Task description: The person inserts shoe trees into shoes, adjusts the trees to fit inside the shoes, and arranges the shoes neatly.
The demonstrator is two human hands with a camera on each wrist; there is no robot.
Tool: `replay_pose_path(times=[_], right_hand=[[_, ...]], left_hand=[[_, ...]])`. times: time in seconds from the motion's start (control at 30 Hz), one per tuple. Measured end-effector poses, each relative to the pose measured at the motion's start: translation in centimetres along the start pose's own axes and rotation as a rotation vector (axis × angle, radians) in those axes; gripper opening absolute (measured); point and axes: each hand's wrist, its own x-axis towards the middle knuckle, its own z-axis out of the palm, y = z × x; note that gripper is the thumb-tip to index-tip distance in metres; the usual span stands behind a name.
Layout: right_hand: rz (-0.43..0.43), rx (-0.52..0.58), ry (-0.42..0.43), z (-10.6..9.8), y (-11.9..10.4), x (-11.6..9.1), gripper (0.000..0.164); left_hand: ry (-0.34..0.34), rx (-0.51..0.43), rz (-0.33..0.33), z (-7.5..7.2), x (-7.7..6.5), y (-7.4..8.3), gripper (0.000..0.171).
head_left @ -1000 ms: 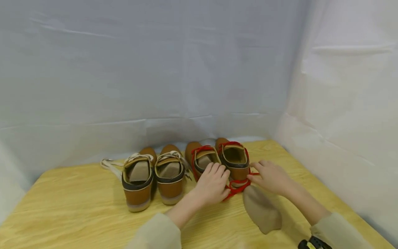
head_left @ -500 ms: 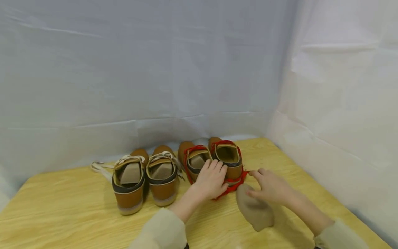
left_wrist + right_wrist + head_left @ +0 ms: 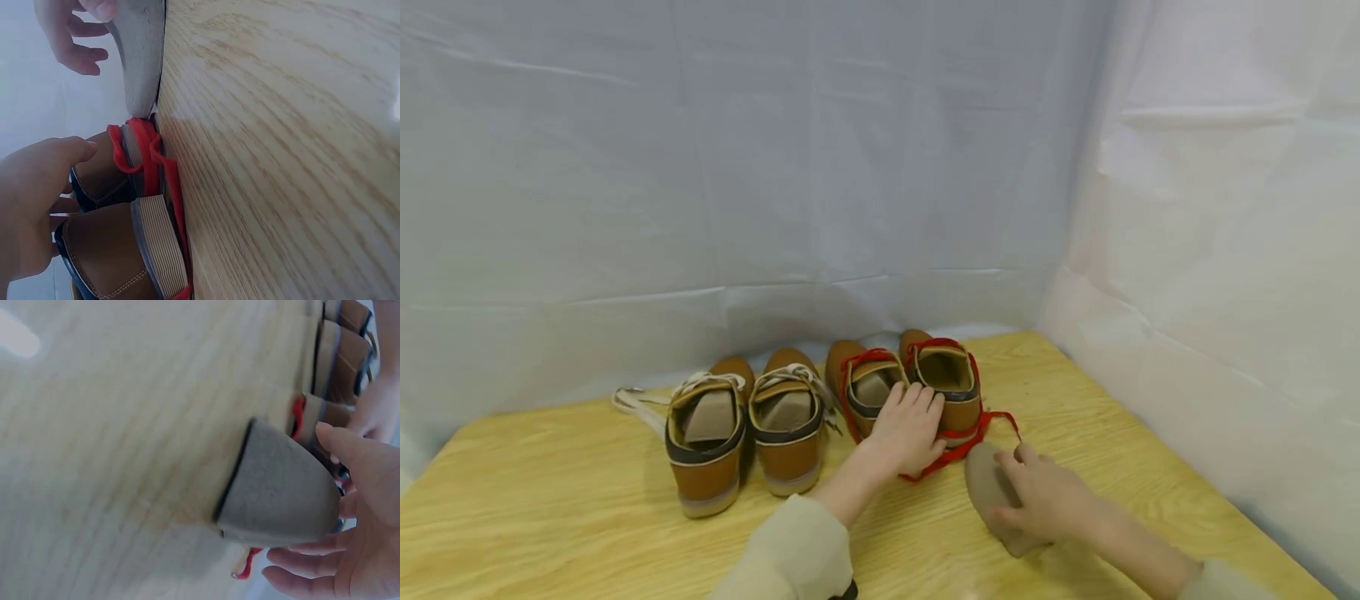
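Two brown shoes with red laces stand side by side on the table, the left one (image 3: pixel 840 367) and the right one (image 3: pixel 961 408). My left hand (image 3: pixel 906 429) lies over their heels, fingers extended, with the thumb near the right heel in the left wrist view. A beige, toe-shaped shoe insert (image 3: pixel 983 482) lies just in front of the right shoe. My right hand (image 3: pixel 1048 496) is at its right side, thumb and fingers spread around its edges without closing. Loose red lace (image 3: pixel 936 467) trails behind the heels, with one end reaching the right fingers.
Another pair of brown shoes, one (image 3: pixel 707 483) beside the other (image 3: pixel 790 454), stands to the left with white laces (image 3: pixel 640 404) and beige inserts. The wooden table (image 3: pixel 550 500) meets white sheeting (image 3: pixel 880 167) at the back and right.
My right hand has moved from the red lace beside the right shoe down toward the shoe insert. The left hand stays over the heels. The head view has shifted slightly.
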Motion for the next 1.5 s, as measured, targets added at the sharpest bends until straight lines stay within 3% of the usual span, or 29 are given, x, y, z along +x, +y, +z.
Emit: replay_pose_path(times=[0.47, 0.97, 1.2, 1.5], right_hand=[[-0.017, -0.145, 0.170, 2.2, -0.5, -1.6, 0.064], [-0.042, -0.087, 0.171, 2.2, -0.2, -2.1, 0.053], [-0.008, -0.026, 0.192, 2.2, 0.0, -2.4, 0.049], [-0.031, -0.090, 0.255, 2.1, 0.4, -2.8, 0.044]], left_hand=[[0.006, 0.008, 0.007, 0.3, 0.2, -0.1, 0.060], [-0.009, 0.024, 0.011, 0.3, 0.2, -0.1, 0.061], [-0.016, 0.040, 0.012, 0.3, 0.3, 0.0, 0.063], [-0.019, 0.052, 0.013, 0.2, 0.2, 0.0, 0.064]])
